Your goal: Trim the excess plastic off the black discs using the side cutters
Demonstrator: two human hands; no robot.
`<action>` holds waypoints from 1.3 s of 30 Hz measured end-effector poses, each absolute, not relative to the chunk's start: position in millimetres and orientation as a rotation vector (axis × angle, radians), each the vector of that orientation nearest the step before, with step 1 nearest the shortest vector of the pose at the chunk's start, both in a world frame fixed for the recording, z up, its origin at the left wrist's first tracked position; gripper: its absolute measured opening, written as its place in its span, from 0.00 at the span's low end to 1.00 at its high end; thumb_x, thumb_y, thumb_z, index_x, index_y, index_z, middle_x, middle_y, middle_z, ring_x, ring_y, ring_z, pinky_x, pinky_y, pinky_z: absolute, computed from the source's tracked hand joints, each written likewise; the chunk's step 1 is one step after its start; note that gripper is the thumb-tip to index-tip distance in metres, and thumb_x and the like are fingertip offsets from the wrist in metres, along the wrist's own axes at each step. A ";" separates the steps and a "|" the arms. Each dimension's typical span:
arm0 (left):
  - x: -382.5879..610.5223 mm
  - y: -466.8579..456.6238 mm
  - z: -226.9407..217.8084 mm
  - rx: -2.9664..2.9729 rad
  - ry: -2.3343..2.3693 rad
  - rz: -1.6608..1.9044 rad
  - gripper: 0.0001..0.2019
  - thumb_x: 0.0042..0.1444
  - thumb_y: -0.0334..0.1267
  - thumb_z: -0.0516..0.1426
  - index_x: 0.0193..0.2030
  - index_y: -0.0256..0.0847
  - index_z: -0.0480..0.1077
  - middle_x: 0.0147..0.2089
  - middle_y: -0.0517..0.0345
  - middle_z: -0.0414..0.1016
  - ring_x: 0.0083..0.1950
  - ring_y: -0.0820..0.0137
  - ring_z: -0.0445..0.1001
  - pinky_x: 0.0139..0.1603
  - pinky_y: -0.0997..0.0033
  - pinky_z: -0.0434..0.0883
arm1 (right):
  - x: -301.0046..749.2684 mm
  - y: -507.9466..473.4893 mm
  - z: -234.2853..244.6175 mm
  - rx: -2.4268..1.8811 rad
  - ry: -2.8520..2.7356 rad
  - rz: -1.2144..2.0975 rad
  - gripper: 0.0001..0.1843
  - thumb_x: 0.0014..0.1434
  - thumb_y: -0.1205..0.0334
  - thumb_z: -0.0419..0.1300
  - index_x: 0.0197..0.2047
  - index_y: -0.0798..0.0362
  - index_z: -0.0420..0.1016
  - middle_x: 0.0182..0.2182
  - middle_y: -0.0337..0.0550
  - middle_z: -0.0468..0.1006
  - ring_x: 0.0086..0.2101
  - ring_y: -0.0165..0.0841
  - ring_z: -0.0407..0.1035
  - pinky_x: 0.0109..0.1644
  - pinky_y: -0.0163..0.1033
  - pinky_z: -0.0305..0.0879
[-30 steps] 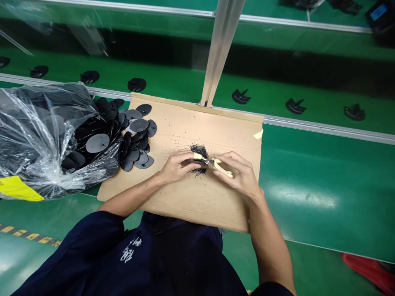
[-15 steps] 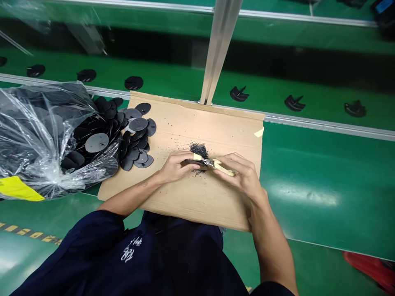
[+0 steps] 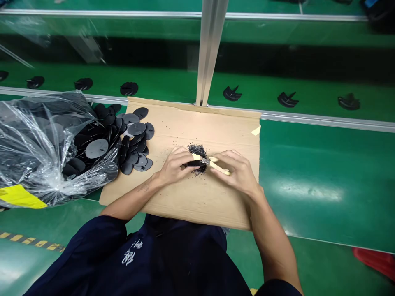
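My left hand [image 3: 175, 165] is closed around a black plastic disc [image 3: 194, 163], held edge-on over a cardboard sheet [image 3: 200, 193]. A taped fingertip rests on the disc's top. My right hand [image 3: 236, 172] grips a small knife with a tape-wrapped handle [image 3: 218, 166], its blade touching the disc's edge. Just behind the hands lies a small heap of black shavings [image 3: 197, 149]. A pile of loose black discs [image 3: 132, 139] spills onto the cardboard's left corner.
A clear plastic bag [image 3: 46, 144] full of black discs lies at the left. Behind the cardboard a green conveyor [image 3: 173, 84] carries spaced black parts. An aluminium post [image 3: 210, 49] rises at its rail. Something red [image 3: 375, 261] shows at lower right.
The hands keep their grip and stay together over the shavings. The whole view has shifted slightly down and left; the parts on the conveyor sit a little further left.
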State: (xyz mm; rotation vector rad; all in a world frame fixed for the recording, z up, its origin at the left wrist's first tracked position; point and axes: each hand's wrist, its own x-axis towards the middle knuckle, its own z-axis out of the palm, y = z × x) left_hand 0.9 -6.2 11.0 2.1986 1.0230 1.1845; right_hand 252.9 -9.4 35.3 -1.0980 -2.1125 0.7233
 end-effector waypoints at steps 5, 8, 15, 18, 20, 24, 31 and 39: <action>-1.4 -4.9 12.7 1.863 1.283 1.265 0.15 0.62 0.50 0.64 0.43 0.41 0.81 0.37 0.53 0.83 0.38 0.68 0.75 0.41 0.66 0.72 | 256.2 -7.5 43.2 -1.159 -1.924 0.886 0.16 0.63 0.51 0.66 0.52 0.46 0.81 0.45 0.47 0.83 0.44 0.41 0.77 0.49 0.48 0.77; 2.0 -3.9 10.1 1.577 1.260 1.301 0.19 0.61 0.54 0.63 0.43 0.38 0.78 0.38 0.54 0.82 0.39 0.69 0.78 0.41 0.70 0.74 | 252.7 -9.4 43.2 -1.019 -1.935 1.077 0.16 0.63 0.50 0.67 0.51 0.47 0.81 0.50 0.49 0.81 0.48 0.40 0.77 0.48 0.46 0.78; 6.0 -5.1 0.1 1.579 1.089 1.195 0.20 0.59 0.54 0.65 0.44 0.38 0.72 0.40 0.54 0.81 0.41 0.70 0.81 0.42 0.72 0.76 | 236.6 -18.6 33.1 -0.942 -2.037 0.884 0.19 0.62 0.52 0.68 0.55 0.47 0.80 0.52 0.51 0.81 0.51 0.43 0.76 0.56 0.52 0.76; 3.2 -6.5 2.3 1.820 1.088 1.049 0.15 0.62 0.49 0.64 0.45 0.39 0.75 0.40 0.53 0.81 0.40 0.68 0.79 0.42 0.71 0.74 | 235.6 -18.0 31.9 -0.916 -2.065 0.814 0.20 0.62 0.52 0.68 0.56 0.46 0.79 0.52 0.51 0.81 0.51 0.45 0.76 0.55 0.54 0.75; 1.4 -6.6 4.4 1.952 1.051 0.962 0.12 0.65 0.46 0.62 0.42 0.39 0.77 0.38 0.53 0.80 0.38 0.69 0.77 0.39 0.71 0.73 | 236.1 -17.3 33.5 -0.878 -2.079 0.836 0.20 0.62 0.53 0.68 0.56 0.46 0.78 0.51 0.51 0.82 0.51 0.44 0.76 0.55 0.54 0.75; -0.8 -4.4 7.4 1.945 1.030 0.969 0.10 0.65 0.43 0.61 0.42 0.39 0.80 0.39 0.52 0.81 0.39 0.69 0.78 0.40 0.71 0.74 | 241.4 -15.3 40.5 -0.876 -1.988 0.883 0.19 0.62 0.53 0.68 0.56 0.45 0.79 0.50 0.49 0.82 0.50 0.42 0.76 0.54 0.52 0.75; 2.5 -2.7 14.2 1.788 0.922 1.191 0.10 0.62 0.43 0.65 0.45 0.41 0.83 0.41 0.51 0.83 0.43 0.68 0.80 0.45 0.68 0.77 | 256.3 -8.5 46.4 -1.144 -1.954 0.630 0.17 0.64 0.52 0.66 0.55 0.43 0.79 0.45 0.45 0.83 0.45 0.44 0.75 0.52 0.54 0.73; 3.7 -4.1 13.0 1.796 0.845 1.310 0.10 0.61 0.41 0.66 0.47 0.42 0.83 0.40 0.51 0.83 0.41 0.71 0.80 0.42 0.71 0.76 | 254.2 -11.4 37.6 -0.982 -2.058 0.581 0.22 0.63 0.56 0.68 0.60 0.44 0.76 0.48 0.47 0.82 0.45 0.41 0.75 0.48 0.50 0.73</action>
